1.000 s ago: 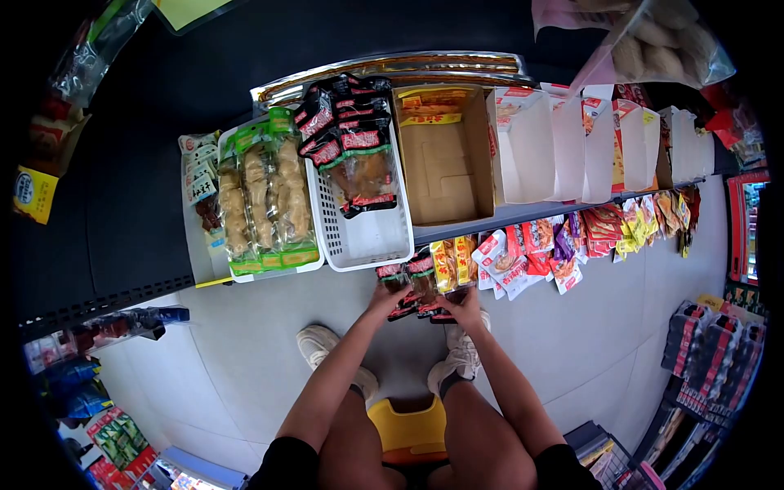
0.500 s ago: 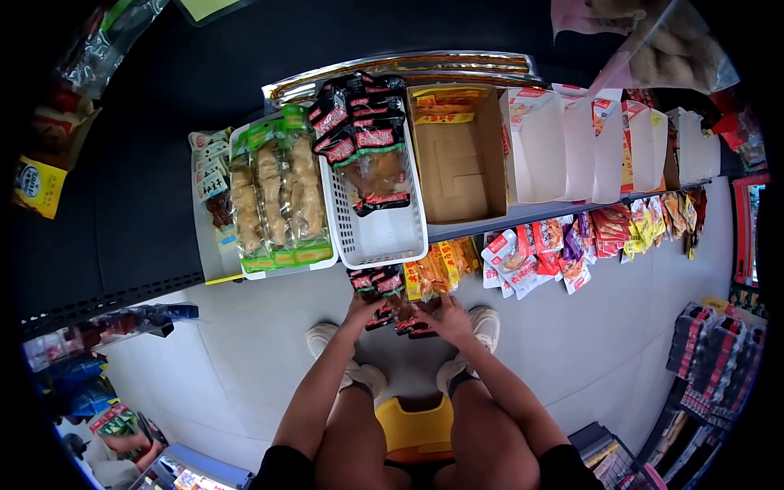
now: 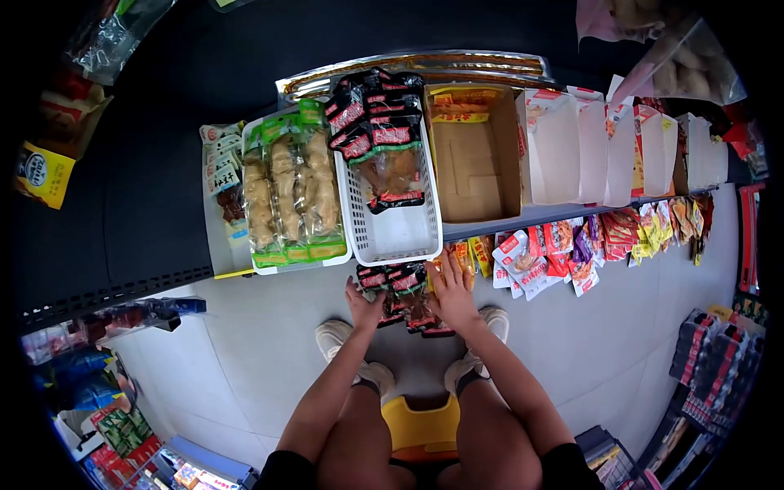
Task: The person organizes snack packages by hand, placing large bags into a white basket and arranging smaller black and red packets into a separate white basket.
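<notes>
Several black-and-red snack packets (image 3: 407, 282) lie in a pile below the front of a white plastic basket (image 3: 396, 245). My left hand (image 3: 364, 308) is at the pile's left edge, thumb and fingers apart. Stretched out over the right side of the pile is my right hand (image 3: 453, 296), fingers spread; the undersides of its fingers are hidden. Yellow snack packets (image 3: 464, 255) show just beyond it. Inside the basket, more black packets (image 3: 392, 135) are stacked toward the back, with the white bottom showing at the front.
On the shelf, a tray of green-edged packs (image 3: 298, 253) stands left of the basket. A brown cardboard box (image 3: 474, 175) and white display boxes (image 3: 551, 155) stand to the right. Assorted packets (image 3: 531, 261) lie below them. A yellow stool (image 3: 418, 420) is between my legs.
Both hands have loosened and opened out at the packets. My right hand has moved forward over the pile, covering part of the yellow packets. The view has shifted slightly.
</notes>
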Demonstrator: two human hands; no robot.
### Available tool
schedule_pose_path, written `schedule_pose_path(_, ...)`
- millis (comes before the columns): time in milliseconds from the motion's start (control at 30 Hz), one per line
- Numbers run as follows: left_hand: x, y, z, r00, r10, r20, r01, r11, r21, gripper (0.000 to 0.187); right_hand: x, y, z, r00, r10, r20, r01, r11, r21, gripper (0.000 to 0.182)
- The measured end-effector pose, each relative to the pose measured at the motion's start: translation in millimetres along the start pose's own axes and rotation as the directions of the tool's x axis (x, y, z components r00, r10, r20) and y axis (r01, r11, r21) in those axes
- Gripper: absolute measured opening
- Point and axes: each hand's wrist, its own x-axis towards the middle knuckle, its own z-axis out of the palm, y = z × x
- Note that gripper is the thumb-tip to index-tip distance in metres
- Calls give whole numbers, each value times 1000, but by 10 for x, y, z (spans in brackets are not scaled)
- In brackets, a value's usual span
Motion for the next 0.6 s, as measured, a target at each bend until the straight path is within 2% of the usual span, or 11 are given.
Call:
schedule_pose_path(100, -9, 139, -19, 993, 86, -86, -81, 995, 51, 69, -54, 78, -134, 1000, 15, -17, -13, 994, 109, 65)
schedule_pose_path(167, -32, 275, -65, 953, 275, -124, -256, 955, 152, 61, -94, 163, -42, 995, 22, -101, -11, 995, 103, 68)
schedule_pose_path(233, -47, 327, -75, 937, 336, -97, -316, 932, 179, 58, -114, 154, -99, 997, 33, -74, -24, 994, 111, 63)
schedule_pose_path(267, -60, 351, -82, 917, 394, -67, -374, 904, 206, 54, -153, 211, -40, 992, 80, -101, -60, 980, 188, 59)
schedule_pose_path(333, -117, 392, -57, 914, 404, -44, -390, 902, 185, 49, -180, 214, -101, 982, 135, -132, -92, 952, 290, 50)
schedule_pose_path(400, -164, 400, -9, 910, 414, -17, -406, 900, 160, 44, -221, 227, -157, 984, 131, -122, -87, 945, 315, 50)
schedule_pose_path(467, -184, 378, 4, 926, 358, 123, -371, 923, 101, 35, -249, 261, -135, 986, 122, -112, -77, 936, 343, 51)
schedule_pose_path(500, -190, 325, 14, 925, 358, 123, -371, 923, 101, 35, -266, 292, -107, 986, 100, -135, -65, 968, 244, 53)
schedule_pose_path(533, -200, 268, 25, 914, 377, 152, -401, 897, 186, 32, -281, 320, -82, 985, 75, -156, -53, 988, 142, 55)
schedule_pose_path(567, -210, 212, 41, 902, 392, 183, -429, 863, 268, 30, -294, 355, -62, 985, 75, -155, -53, 988, 142, 55)
schedule_pose_path(600, -218, 199, 41, 902, 392, 183, -429, 863, 268, 30, -294, 368, -65, 981, 112, -156, -114, 993, -4, 57)
